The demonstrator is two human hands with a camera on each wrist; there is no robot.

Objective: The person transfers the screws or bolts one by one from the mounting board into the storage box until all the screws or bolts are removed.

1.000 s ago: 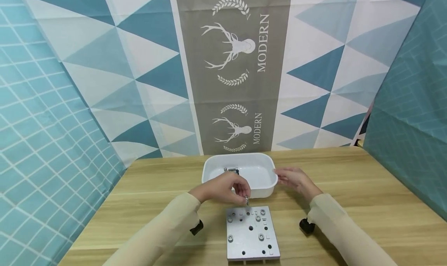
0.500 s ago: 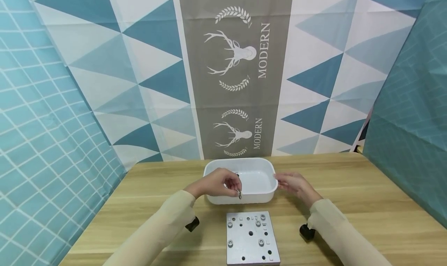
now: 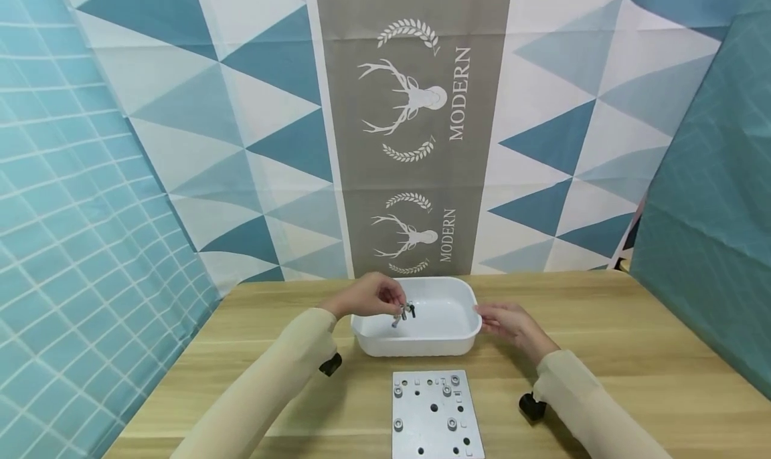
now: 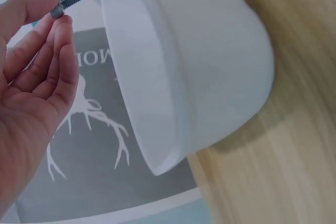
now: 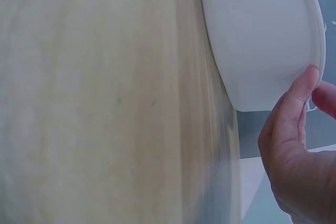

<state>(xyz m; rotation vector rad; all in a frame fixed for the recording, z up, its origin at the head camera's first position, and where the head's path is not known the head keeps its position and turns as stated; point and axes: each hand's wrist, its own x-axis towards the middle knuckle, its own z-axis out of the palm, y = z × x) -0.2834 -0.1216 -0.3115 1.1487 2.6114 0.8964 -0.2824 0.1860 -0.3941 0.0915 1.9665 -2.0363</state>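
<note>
My left hand (image 3: 370, 295) is over the left part of a white plastic basin (image 3: 421, 347), pinching a socket head bolt between thumb and fingertip. In the left wrist view that bolt (image 4: 73, 1) shows its threaded shank pointing away from the fingertips. Other small metal bolts (image 3: 412, 310) lie in the basin below and beside the left fingers. At the basin's right end, my right hand (image 3: 512, 322) pinches the rim, its thumb and fingers on either side of the wall in the right wrist view. Nearer me lies a silver metal plate (image 3: 421, 435) with holes and several bolts standing in it.
Everything stands on a wooden table (image 3: 283, 379). A patterned cloth backdrop (image 3: 415, 144) hangs along its far edge, with blue cloths at left (image 3: 90, 245) and right (image 3: 705, 245). Black wrist devices (image 3: 532, 407) sit under both sleeves.
My left hand has moved from above the metal plate's far edge, back and left to over the basin, with a bolt in its fingers. The right hand has stayed at the rim.
</note>
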